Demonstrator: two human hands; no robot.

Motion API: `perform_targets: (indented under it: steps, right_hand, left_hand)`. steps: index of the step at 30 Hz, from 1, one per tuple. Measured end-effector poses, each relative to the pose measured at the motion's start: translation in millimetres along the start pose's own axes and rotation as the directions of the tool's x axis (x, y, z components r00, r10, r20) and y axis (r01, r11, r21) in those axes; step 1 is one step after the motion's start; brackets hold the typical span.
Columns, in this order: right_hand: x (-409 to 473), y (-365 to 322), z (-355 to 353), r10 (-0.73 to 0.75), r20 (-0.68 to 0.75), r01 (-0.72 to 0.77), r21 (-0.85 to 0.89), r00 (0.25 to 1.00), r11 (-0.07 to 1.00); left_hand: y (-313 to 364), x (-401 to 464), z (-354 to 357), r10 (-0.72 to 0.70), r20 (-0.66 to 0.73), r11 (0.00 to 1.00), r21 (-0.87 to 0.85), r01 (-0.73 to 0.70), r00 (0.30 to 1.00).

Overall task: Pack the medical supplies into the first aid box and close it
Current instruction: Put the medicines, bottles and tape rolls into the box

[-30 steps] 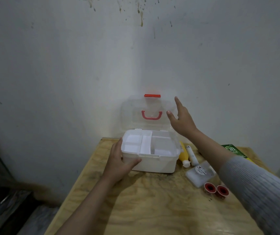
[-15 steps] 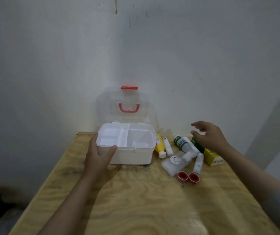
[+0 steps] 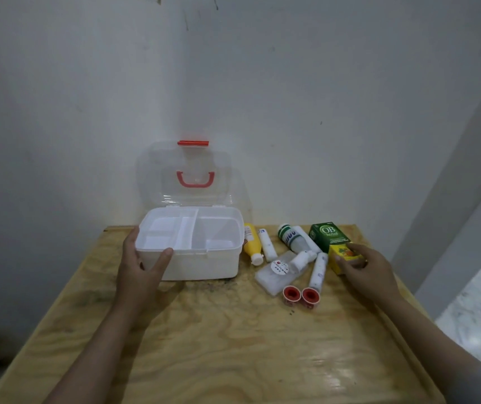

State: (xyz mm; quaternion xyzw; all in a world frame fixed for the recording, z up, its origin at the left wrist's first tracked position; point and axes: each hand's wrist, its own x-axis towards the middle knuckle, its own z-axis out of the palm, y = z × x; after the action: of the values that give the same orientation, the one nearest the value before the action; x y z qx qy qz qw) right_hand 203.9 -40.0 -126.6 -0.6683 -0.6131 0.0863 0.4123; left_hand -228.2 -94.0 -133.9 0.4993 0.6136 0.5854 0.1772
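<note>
- Head view showed a plywood table set against a white wall, with you looking down on it.
- Your first aid box sat at the table's far edge, left of centre, its clear lid standing upright against the wall and its white divided tray bare.
- Your left hand gripped the box's front left corner, thumb lying on the rim and fingers wrapped round the side.
- Your right hand rested near the table's right edge, fingers and thumb closed on the yellow end of a green and yellow carton.
- Between box and carton lay a yellow bottle, a white tube, a green-capped bottle and a flat clear packet.
- Two red-cored tape rolls stood nearest you, touching each other.
</note>
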Motion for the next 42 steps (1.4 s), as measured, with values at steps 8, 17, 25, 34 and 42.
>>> perform_targets:
  steps: [8,17,25,34,42]
  right_hand:
    - [11,-47,-24,-0.049,-0.173,0.085,0.21,0.984,0.974]
    - [39,-192,-30,-0.402,0.199,0.329,0.32,0.894,0.889]
    - [37,-260,43,-0.343,0.493,0.458,-0.133,0.8,0.879]
    - [20,-251,102,-0.206,0.584,0.301,-0.069,0.785,0.951]
    - [17,-259,147,-0.093,0.61,0.229,-0.148,0.787,0.962]
  left_hand:
    - [2,-1,0,-0.002,-0.007,1.0,-0.002,0.002,1.0]
    - [6,-3,-1,-0.038,0.012,0.999,-0.033,0.038,0.999]
    - [8,-3,-3,-0.05,0.038,0.997,-0.049,0.052,0.998]
    - [8,-4,-1,-0.036,0.034,0.998,-0.05,0.038,0.999]
    - [6,-4,1,-0.019,0.017,0.999,-0.047,0.02,1.0]
